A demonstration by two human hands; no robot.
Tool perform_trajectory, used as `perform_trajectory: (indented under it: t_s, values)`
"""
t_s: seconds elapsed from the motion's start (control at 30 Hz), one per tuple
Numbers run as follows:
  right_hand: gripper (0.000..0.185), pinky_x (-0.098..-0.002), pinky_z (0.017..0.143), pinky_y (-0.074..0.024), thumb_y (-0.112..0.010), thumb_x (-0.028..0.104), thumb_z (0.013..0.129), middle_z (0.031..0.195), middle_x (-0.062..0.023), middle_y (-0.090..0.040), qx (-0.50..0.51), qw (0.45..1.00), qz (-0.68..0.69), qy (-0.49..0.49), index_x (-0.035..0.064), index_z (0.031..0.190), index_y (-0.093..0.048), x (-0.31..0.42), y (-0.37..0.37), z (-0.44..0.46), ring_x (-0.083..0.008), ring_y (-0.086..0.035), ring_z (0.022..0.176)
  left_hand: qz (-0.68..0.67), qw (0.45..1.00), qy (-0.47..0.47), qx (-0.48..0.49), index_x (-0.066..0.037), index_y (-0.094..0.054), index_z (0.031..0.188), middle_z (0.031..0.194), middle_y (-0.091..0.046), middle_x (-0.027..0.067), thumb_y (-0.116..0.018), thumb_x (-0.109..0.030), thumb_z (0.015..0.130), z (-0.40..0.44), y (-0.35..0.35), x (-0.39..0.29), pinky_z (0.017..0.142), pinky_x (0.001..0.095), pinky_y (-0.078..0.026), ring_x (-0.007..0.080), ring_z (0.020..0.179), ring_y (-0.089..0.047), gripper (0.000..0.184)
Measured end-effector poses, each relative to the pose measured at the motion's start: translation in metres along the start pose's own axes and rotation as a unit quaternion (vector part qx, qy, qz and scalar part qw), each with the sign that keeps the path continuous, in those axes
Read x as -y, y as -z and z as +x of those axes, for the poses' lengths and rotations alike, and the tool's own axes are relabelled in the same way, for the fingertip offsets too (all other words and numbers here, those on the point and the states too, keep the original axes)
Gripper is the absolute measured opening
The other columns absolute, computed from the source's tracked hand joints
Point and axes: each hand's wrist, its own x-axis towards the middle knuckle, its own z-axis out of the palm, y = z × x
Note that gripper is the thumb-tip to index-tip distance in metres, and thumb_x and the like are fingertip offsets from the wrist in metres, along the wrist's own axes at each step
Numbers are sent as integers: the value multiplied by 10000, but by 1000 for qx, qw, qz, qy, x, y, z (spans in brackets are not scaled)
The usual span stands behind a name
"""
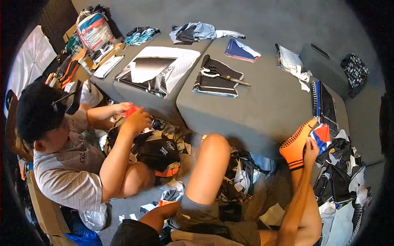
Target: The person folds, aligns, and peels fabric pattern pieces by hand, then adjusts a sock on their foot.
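Observation:
At the right, my right hand [311,151] is closed on the lower edge of a red, blue and white fabric piece [321,136], beside my foot in an orange sock [296,145] with a black grip pattern. The fingertips are partly hidden. My left forearm reaches down by my thigh, and the hand at its end is hidden behind my leg. A dark folded cloth [211,87] lies on the grey ottoman [262,98], with scissors [225,77] on top. Black folded fabric [328,107] rests at the ottoman's right edge, just above the coloured piece.
To my left, a co-worker [69,156] in a black cap holds something red [131,110]. White and black patterned sheets [164,65] and blue fabric [242,49] lie on the ottomans. Fabric scraps [338,176] pile up at the right, and a black bag [158,151] sits between us.

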Motion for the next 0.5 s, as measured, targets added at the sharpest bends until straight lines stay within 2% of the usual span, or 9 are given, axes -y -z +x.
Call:
perform_trajectory:
  t_s: [0.17,0.27,0.37,0.43,0.5]
  values:
    - [178,-260,730,-424,-568,108,869,856,-89,-616,7,1000,8,-1,-55,912,-626,8,1,0,-192,-546,769,-16,999,47,22,12,-513,1180,1183,-543,112,-662,-133,707,-15,7,-22,935,249,-383,172,1093,-493,517]
    - [208,-250,786,-441,-564,108,871,950,-95,-643,18,999,-28,-24,-60,973,-632,-10,3,-1,-185,-575,841,-19,995,78,53,10,-523,1172,1173,-553,108,-648,-141,723,-5,2,-7,932,249,-385,167,1085,-497,490]
    - [217,-258,769,-460,-571,106,858,943,-119,-663,-16,999,-49,7,-61,980,-636,-16,1,-3,-198,-598,833,6,986,100,133,8,-534,1164,1163,-562,104,-634,-149,739,4,-12,36,928,249,-386,162,1077,-501,464]
    - [208,-260,763,-460,-575,102,853,930,-121,-666,-23,998,-62,-22,-63,963,-639,-3,4,-4,-200,-601,824,30,975,106,192,7,-540,1159,1156,-569,101,-625,-154,750,-14,-28,41,926,249,-387,159,1071,-503,447]
    - [184,-246,733,-447,-568,98,851,905,-86,-640,-8,999,-32,6,-45,938,-642,1,2,-2,-189,-567,781,47,966,112,228,5,-547,1153,1149,-576,98,-616,-159,761,-22,-33,44,923,249,-387,155,1065,-506,431]
